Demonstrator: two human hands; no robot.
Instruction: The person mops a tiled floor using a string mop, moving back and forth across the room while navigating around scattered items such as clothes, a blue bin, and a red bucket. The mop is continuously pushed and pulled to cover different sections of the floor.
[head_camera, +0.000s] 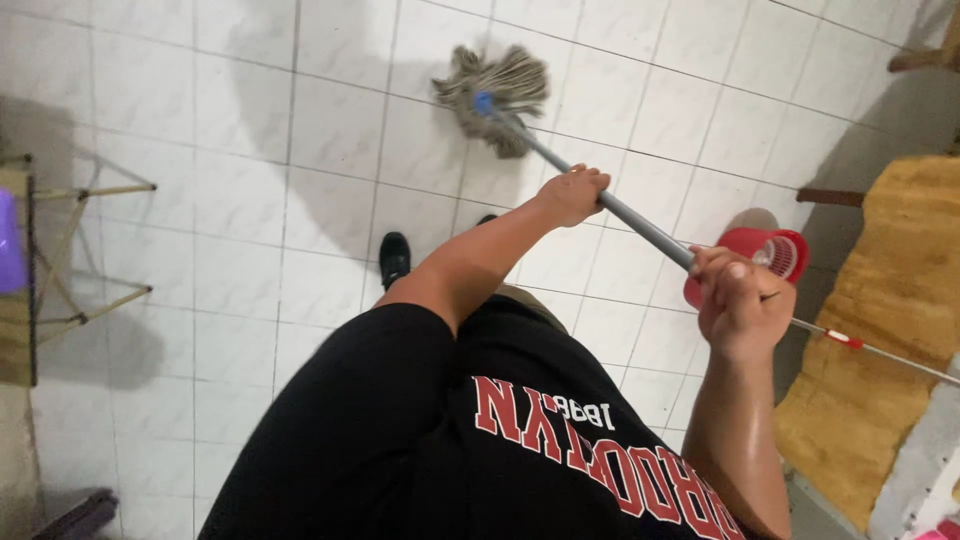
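Nearest is your black shirt (440, 440) with red-and-white block lettering across the front. Your right hand (742, 305) has its fingers wrapped tight around the upper part of the mop handle (640, 222). Your left hand (573, 195) is clenched round the same grey handle lower down, toward the head. Just behind the right hand a red bucket (775, 252) stands on the floor (250, 200), beside a yellowish mat (890, 320) at the right edge. One black shoe (394, 256) is planted on the white tiles. Farthest out, the stringy mop head (497, 92) with a blue collar lies on the tiles near the top edge. A wooden frame (70, 250) stands at the left edge.
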